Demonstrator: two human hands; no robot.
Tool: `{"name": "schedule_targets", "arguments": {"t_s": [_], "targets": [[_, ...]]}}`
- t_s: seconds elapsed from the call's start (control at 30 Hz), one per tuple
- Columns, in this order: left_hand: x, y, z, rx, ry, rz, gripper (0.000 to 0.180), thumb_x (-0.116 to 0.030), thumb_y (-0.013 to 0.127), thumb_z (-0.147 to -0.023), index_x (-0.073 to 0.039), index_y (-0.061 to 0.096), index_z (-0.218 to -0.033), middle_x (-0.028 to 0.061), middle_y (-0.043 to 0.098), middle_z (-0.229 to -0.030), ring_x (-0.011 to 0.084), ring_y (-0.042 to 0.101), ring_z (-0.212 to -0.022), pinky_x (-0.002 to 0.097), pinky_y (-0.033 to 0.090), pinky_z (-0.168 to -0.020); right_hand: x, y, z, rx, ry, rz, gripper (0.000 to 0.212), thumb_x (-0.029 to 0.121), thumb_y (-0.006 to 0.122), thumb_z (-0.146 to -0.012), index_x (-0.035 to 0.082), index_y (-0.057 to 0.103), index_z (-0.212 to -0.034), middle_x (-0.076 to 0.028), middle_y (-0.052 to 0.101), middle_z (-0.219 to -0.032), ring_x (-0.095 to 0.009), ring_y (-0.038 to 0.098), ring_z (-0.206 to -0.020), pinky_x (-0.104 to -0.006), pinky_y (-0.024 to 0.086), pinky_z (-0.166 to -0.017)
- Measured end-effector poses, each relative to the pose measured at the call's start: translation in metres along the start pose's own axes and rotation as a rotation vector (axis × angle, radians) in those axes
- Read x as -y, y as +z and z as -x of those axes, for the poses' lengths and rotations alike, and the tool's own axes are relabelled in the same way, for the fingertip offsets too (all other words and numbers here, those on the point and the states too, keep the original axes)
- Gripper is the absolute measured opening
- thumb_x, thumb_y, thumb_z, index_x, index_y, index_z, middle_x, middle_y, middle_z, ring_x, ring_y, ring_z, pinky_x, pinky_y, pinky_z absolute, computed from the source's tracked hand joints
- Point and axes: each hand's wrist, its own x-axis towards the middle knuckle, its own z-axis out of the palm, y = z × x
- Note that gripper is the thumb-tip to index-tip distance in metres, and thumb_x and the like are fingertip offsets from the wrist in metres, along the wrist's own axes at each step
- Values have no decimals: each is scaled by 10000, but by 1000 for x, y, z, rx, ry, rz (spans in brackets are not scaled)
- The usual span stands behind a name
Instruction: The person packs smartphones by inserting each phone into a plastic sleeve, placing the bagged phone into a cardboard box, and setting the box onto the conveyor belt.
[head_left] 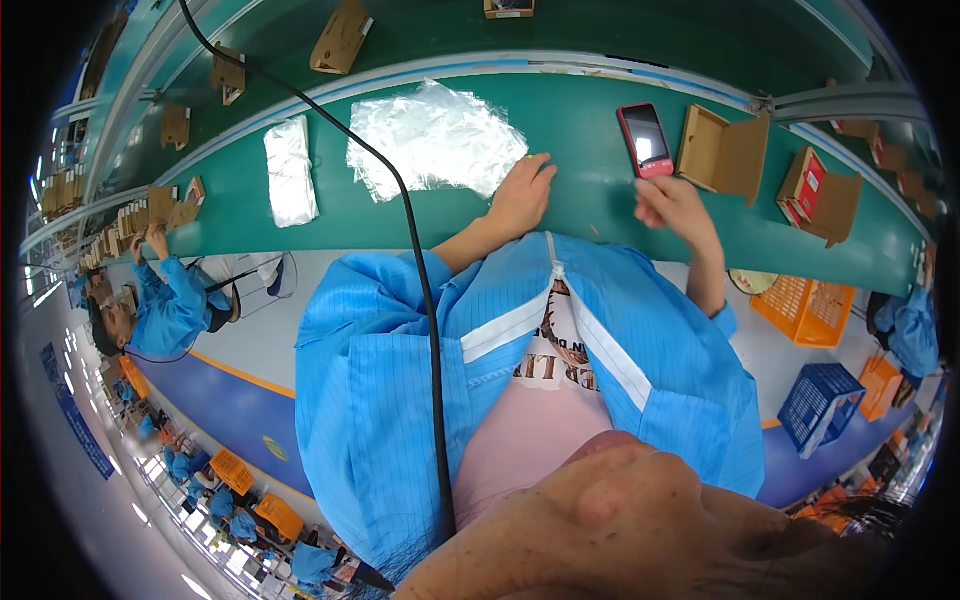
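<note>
- Fingers of the left hand [520, 196], in the head view, are a bit bent and close together. Their tips are at the right edge of a big, shiny pile of clear plastic [425, 140]. I cannot tell if they pinch any of it.
- Fingers of the right hand [675, 205] are curled in. The top ones are at the bottom end of a red phone [646, 138] with a dark screen. I cannot tell if they grip it or only touch it.
- That phone is over the green table [582, 135], to the right of the plastic pile. Its screen faces up.
- Just right of the phone is an open brown box [703, 148].
- Farther right is a red box [802, 186] with a brown flap beside it.
- Left of the big pile, a neat long bundle of clear plastic [291, 175] lies on the table.
- One black cord [413, 230] hangs across the view.
- Off to the left, another person in blue [172, 305] is by the table.
- Low on the right are an orange crate [800, 310] and a blue crate [815, 405].
</note>
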Motion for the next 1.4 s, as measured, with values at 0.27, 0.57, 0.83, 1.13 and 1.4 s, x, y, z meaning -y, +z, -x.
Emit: {"name": "schedule_targets", "arguments": {"t_s": [0.27,0.57,0.83,1.13,1.4], "targets": [[61,-39,12,-179,-400,-542,540,-257,554,-853,13,432,-1305,208,368,-1398,375,350,-1279,497,260,-1055,16,80,-79,-273,-434,272,272,280,617,-871,13,618,-925,-99,642,-802,-198,617,-648,-284,492,-582],[49,-39,-19,23,-419,-677,580,-340,574,-846,-12,438,-1304,239,347,-1400,375,323,-1305,498,255,-1067,12,92,-111,-515,-640,516,360,222,670,-799,-10,591,-1063,-202,521,-1146,-382,513,-1032,-427,440,-862],[11,2,-36,164,25,-321,625,-346,580,-838,-14,403,-1336,236,254,-1458,387,248,-1355,472,209,-1106,-14,35,-95,-861,-465,806,365,237,643,-824,40,571,-1123,-208,475,-1223,-393,457,-1067,-463,410,-872],[24,8,-30,-51,-300,-325,223,-154,627,-787,-16,529,-934,156,521,-896,332,513,-839,431,415,-710,-12,15,-121,-582,-2,981,800,385,711,-738,154,327,-1401,-228,399,-1299,-410,439,-1116,-528,425,-884],[9,-10,-46,-126,-195,-198,56,-63,586,-789,-24,568,-825,143,528,-804,327,526,-777,429,433,-676,-21,-22,-100,-539,-105,151,653,467,710,-721,75,555,-1219,-196,535,-1090,-296,562,-990,-407,497,-837]]}}
